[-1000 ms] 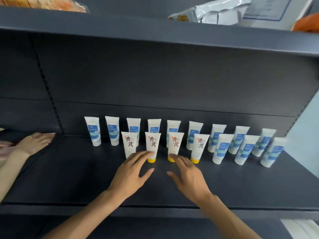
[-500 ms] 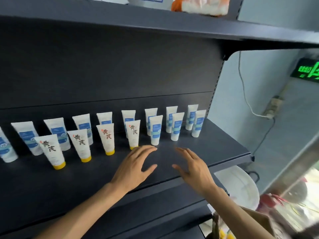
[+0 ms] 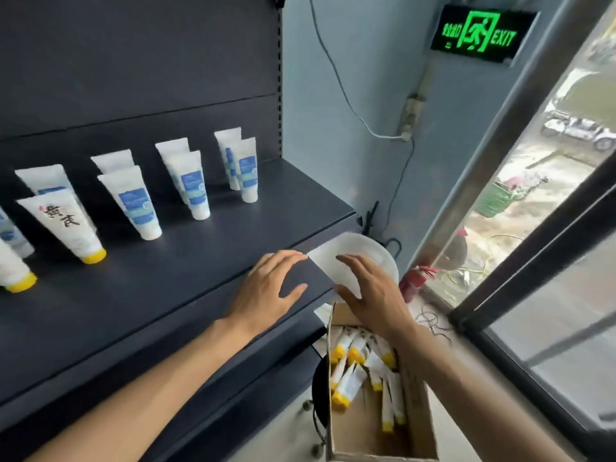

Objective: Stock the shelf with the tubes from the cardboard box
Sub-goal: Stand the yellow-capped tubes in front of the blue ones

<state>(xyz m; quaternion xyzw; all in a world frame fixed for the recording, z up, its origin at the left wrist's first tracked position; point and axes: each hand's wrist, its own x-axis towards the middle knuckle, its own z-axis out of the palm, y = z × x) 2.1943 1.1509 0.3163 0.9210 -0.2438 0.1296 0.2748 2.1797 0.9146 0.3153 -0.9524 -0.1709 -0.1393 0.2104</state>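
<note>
Cardboard box (image 3: 366, 438) sits nearest, below my arms, with many yellow-capped tubes (image 3: 346, 388) left inside. My left hand (image 3: 266, 291) and right hand (image 3: 373, 295) hover above, fingers spread, holding nothing. Farther off, the shelf (image 3: 200, 261) carries rows of standing tubes (image 3: 136, 201), so I judge stocking partly done.

One head-worn view looks forward and down, close over the shelf's (image 3: 206, 261) right front corner, facing its right end; the box (image 3: 366, 428) sits below, by the bottom edge.
</note>
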